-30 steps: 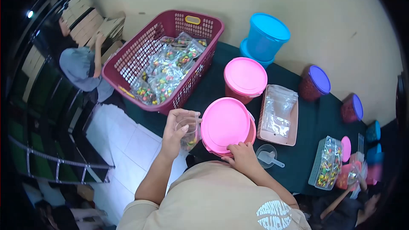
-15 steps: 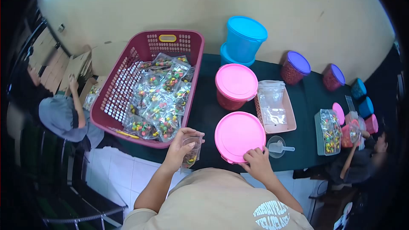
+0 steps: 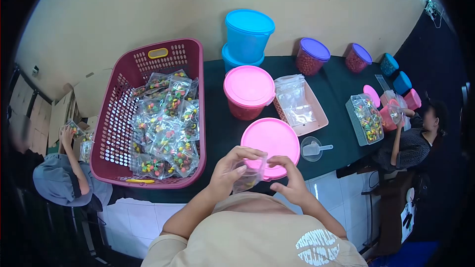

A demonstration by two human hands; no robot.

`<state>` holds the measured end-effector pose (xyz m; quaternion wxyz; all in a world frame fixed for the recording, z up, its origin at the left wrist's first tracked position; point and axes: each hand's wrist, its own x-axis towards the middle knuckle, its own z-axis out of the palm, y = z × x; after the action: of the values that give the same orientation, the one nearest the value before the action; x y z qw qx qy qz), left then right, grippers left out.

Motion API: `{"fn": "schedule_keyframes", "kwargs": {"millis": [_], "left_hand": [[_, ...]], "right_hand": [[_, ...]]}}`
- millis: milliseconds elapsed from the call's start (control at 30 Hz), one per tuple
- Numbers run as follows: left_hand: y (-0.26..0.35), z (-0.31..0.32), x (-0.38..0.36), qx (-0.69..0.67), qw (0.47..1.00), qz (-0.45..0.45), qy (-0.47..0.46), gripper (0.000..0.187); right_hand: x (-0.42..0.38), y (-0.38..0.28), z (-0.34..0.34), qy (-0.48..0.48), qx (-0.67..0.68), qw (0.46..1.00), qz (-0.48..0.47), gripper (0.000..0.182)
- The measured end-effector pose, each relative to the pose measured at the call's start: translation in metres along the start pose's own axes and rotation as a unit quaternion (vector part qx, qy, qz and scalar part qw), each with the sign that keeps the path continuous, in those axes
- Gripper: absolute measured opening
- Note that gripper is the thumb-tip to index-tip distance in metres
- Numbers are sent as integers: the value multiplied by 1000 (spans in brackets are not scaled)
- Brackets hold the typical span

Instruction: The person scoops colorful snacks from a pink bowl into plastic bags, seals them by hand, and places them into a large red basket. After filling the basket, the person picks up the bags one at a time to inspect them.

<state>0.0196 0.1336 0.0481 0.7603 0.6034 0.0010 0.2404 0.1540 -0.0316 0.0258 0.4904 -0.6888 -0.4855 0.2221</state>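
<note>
My left hand (image 3: 230, 172) grips a small clear plastic bag (image 3: 247, 178) with some coloured pieces low in it, near the table's front edge. My right hand (image 3: 292, 180) is at the bag's right side, fingers apart and bent, its fingertips close to the bag's upper edge; whether they touch it is unclear. Just behind both hands is a container with a pink lid (image 3: 272, 141). Another pink-lidded container (image 3: 249, 89) stands farther back. To my left, a maroon basket (image 3: 202, 118) holds several filled clear bags (image 3: 166, 123).
A pink tray (image 3: 319, 113) holds empty-looking bags, beside a scoop in a clear bowl (image 3: 312, 149). Blue containers (image 3: 249, 34) and purple-lidded jars (image 3: 313, 57) stand along the wall. A green basket (image 3: 363, 118) holds filled bags. People work at left (image 3: 62, 178) and right (image 3: 408, 143).
My left hand has moved right with the bag, in front of the pink lid. My right hand has left the lid's edge and come to the bag. The whole view has turned.
</note>
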Motion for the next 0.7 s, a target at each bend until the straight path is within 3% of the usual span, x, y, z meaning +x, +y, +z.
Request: {"fn": "schedule_keyframes", "kwargs": {"millis": [67,133,200,233,333,433,567,633,700], "left_hand": [[2,5,7,60,997,29,-24,40],[-1,10,8,180,983,43,-12,55],[-7,11,7,161,986,35,15,57],[-12,9,5,179,983,39,28,53],[-23,20,1,184,978,60,72,40],[-29,40,2,229,962,88,119,15],[-31,72,12,226,954,73,185,11],[-34,89,17,158,955,59,243,10],[-44,101,21,174,951,76,243,10]], "right_hand": [[8,-12,7,-29,249,968,-1,57],[16,-18,2,-56,311,948,26,47],[22,-16,-2,-62,383,920,60,35],[22,-15,-3,-21,364,930,37,23],[22,-8,-16,39,332,942,9,18],[27,-2,-33,18,369,929,11,18],[27,9,-54,-10,371,928,-18,16],[22,21,-64,-22,373,927,-25,14],[18,28,-75,-32,376,926,-28,8]]}}
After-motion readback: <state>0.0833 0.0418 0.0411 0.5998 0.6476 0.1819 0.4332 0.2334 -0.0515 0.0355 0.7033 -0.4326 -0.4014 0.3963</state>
